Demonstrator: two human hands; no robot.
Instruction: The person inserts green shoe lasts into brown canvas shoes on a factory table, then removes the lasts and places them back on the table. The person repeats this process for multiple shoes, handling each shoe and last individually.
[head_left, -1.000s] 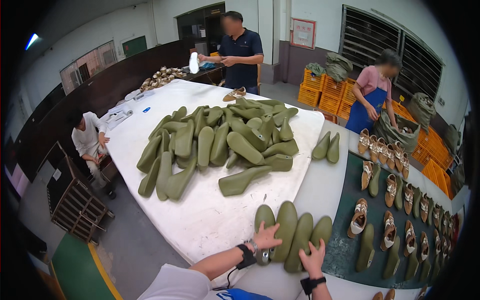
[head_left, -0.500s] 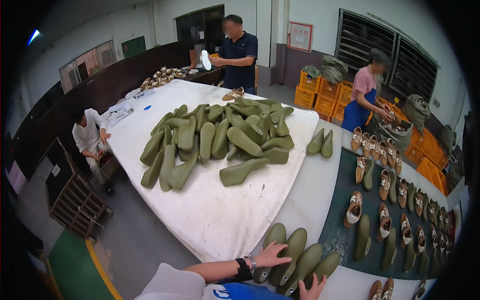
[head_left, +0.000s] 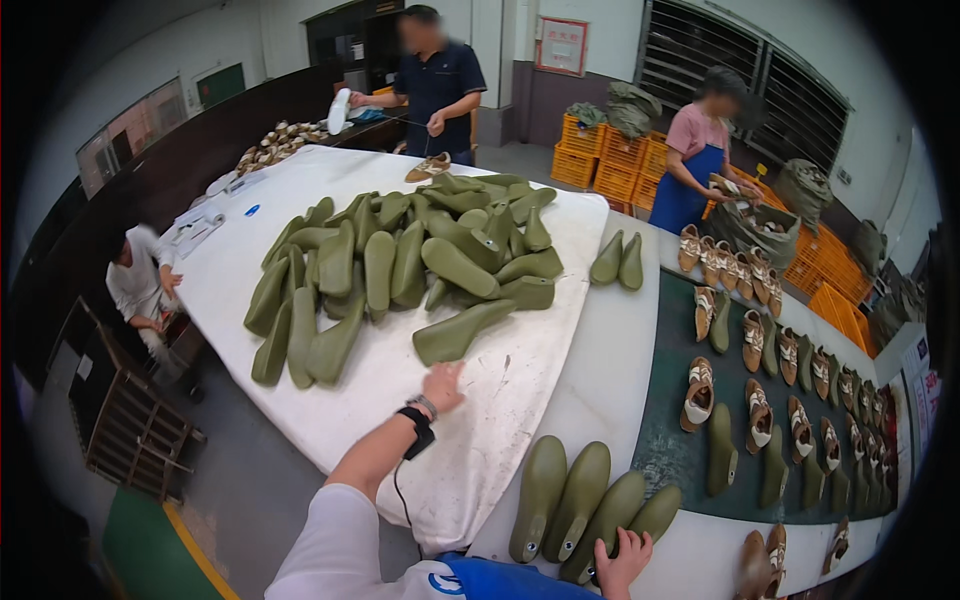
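A large heap of olive-green shoe lasts lies on the white-covered table. My left hand reaches over the cloth, fingers stretched and empty, just short of the nearest shoe last. On the pale surface at the lower right, several more lasts lie side by side, heels toward me. My right hand rests on the heel ends of the two rightmost lasts, fingers apart. A wristband and a dark strap circle my left wrist, with a thin cord hanging down.
Brown-and-white shoes alternate with lasts on a dark green conveyor belt at the right. Two lasts stand near the belt. Across the table a person holds a white shoe; another handles shoes. Someone sits at the left.
My left hand has lifted off the row of lasts and moved up and left toward the heap. My right hand stays on the row. The view has shifted slightly.
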